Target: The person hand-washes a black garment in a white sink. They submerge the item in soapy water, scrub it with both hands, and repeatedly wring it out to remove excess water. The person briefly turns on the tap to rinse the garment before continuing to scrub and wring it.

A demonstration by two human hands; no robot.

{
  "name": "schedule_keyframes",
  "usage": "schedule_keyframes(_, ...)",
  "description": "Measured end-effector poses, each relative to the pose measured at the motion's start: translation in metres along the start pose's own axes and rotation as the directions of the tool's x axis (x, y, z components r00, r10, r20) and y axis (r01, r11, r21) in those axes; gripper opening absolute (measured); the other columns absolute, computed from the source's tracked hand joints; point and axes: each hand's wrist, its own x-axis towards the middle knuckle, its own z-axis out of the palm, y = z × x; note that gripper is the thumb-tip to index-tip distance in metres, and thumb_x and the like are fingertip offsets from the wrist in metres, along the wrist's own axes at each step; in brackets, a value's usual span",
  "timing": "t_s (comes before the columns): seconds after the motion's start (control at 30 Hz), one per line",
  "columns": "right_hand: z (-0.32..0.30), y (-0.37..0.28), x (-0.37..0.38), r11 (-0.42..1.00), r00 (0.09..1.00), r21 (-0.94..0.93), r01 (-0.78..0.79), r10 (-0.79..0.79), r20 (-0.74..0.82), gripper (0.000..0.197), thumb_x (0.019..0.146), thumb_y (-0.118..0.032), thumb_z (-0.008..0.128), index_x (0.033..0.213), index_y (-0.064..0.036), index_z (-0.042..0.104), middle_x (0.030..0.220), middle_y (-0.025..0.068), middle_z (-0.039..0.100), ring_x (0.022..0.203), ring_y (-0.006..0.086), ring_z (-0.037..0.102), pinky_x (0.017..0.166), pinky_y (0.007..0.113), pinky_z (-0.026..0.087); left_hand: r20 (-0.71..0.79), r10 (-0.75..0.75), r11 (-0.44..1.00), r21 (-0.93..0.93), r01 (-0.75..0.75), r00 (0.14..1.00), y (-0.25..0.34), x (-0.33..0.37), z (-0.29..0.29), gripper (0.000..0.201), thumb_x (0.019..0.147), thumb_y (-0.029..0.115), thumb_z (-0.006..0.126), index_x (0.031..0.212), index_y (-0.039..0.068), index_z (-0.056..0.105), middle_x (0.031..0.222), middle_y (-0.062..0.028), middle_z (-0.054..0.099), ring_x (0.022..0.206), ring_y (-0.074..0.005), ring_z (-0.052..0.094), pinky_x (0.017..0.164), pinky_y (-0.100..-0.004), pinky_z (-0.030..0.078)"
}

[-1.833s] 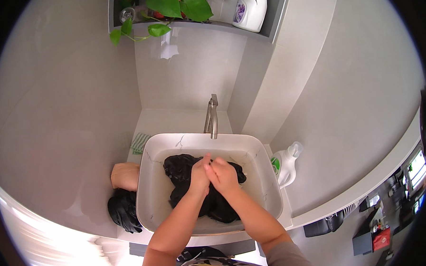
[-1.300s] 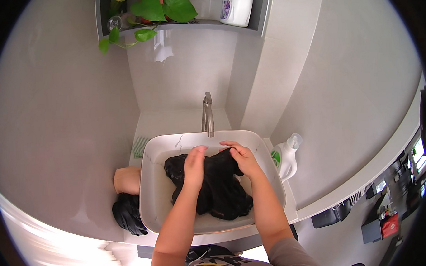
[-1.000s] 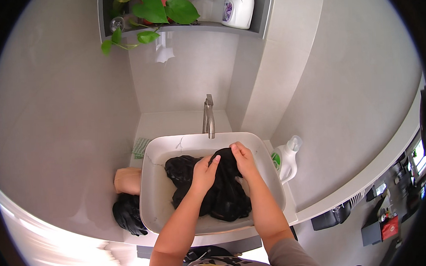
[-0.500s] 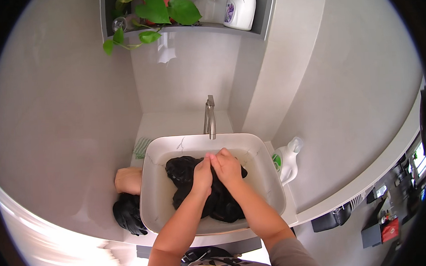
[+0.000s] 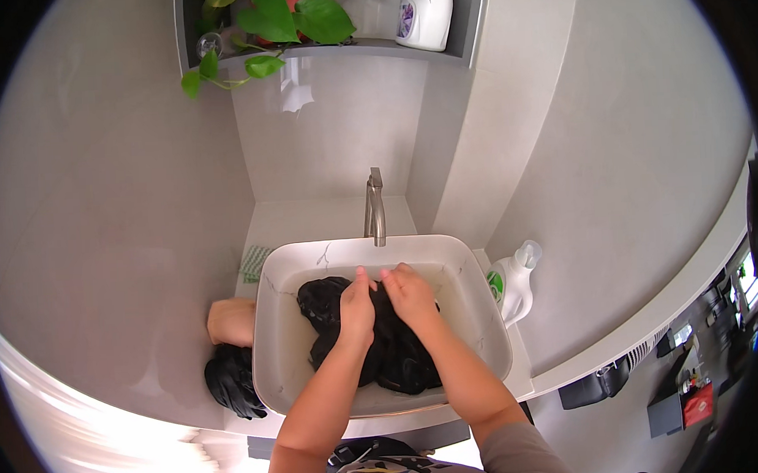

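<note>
A wet black garment [image 5: 405,358] lies bunched in cloudy water inside the white washbasin [image 5: 493,333]. My left hand [image 5: 358,310] is closed on a fold of it, thumb uppermost. Close beside it, with a small gap between the two, my right hand [image 5: 408,293] grips another fold. The cloth within my fingers is mostly hidden by the hands themselves. Both forearms reach over the basin's near rim.
Behind the basin rises a metal faucet [image 5: 376,211]. A white detergent bottle [image 5: 512,281] stands to its right. On the left are beige cloth [image 5: 232,321], black cloth [image 5: 233,382] and a green-patterned cloth [image 5: 254,264]. A shelf above holds a leafy plant [image 5: 325,19] and a white bottle [image 5: 425,15].
My hands have drawn slightly apart, from fingertips touching to a small gap, still on the black garment. The whole view has shifted a little.
</note>
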Motion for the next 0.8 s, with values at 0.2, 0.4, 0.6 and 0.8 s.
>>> schedule_keyframes(0.2, -0.012, 0.034, 0.000, 0.770, 0.886, 0.453, -0.448, 0.449, 0.114, 0.055, 0.099, -0.046, 0.035, 0.088, 0.0007, 0.061, 0.084, 0.0031, 0.058, 0.079, 0.0133, 0.051, 0.077, 0.028, 0.043, 0.223, 0.711, 0.426, 0.618, -0.661, 0.667, 0.012, -0.003, 0.004, 0.040, 0.090, 0.025, 0.058, 0.121, 0.000, 0.052, 0.108, -0.0183, 0.061, 0.103, -0.0316, 0.057, 0.092, -0.0345, 0.040)
schedule_keyframes(0.4, -0.014, 0.020, 0.002, 0.702, 0.923, 0.630, -0.333, 0.378, 0.068, 0.054, 0.100, -0.048, 0.031, 0.093, -0.0034, 0.061, 0.089, 0.0046, 0.057, 0.087, 0.0117, 0.049, 0.078, 0.027, 0.042, 0.422, 0.419, 0.400, 0.709, -0.581, 0.804, 0.009, 0.004, -0.003, 0.026, 0.087, 0.025, 0.061, 0.098, 0.002, 0.063, 0.089, -0.0194, 0.063, 0.085, -0.0353, 0.060, 0.075, -0.0395, 0.047)
schedule_keyframes(0.6, -0.029, 0.044, -0.001, 0.892, 0.892, 0.267, -0.365, 0.252, 0.377, 0.044, 0.096, -0.042, 0.045, 0.090, -0.0012, 0.060, 0.093, 0.0055, 0.056, 0.078, 0.0152, 0.051, 0.075, 0.029, 0.043, 0.235, 0.542, 0.690, 0.424, -0.587, 0.807, 0.006, 0.002, 0.000, 0.020, 0.093, 0.019, 0.055, 0.093, 0.000, 0.061, 0.084, -0.0130, 0.063, 0.078, -0.0259, 0.058, 0.072, -0.0324, 0.046)
schedule_keyframes(0.8, -0.022, 0.042, 0.007, 0.965, 0.993, 0.260, 0.024, 0.007, -0.116, 0.026, 0.090, -0.024, 0.059, 0.080, -0.0007, 0.059, 0.081, 0.0072, 0.053, 0.071, 0.0225, 0.053, 0.069, 0.032, 0.043, 0.187, 0.187, 0.982, -0.023, -0.186, 0.964, -0.022, 0.017, -0.002, 0.027, 0.098, 0.027, 0.048, 0.096, 0.003, 0.059, 0.087, -0.0021, 0.061, 0.081, -0.0113, 0.055, 0.075, -0.0252, 0.044)
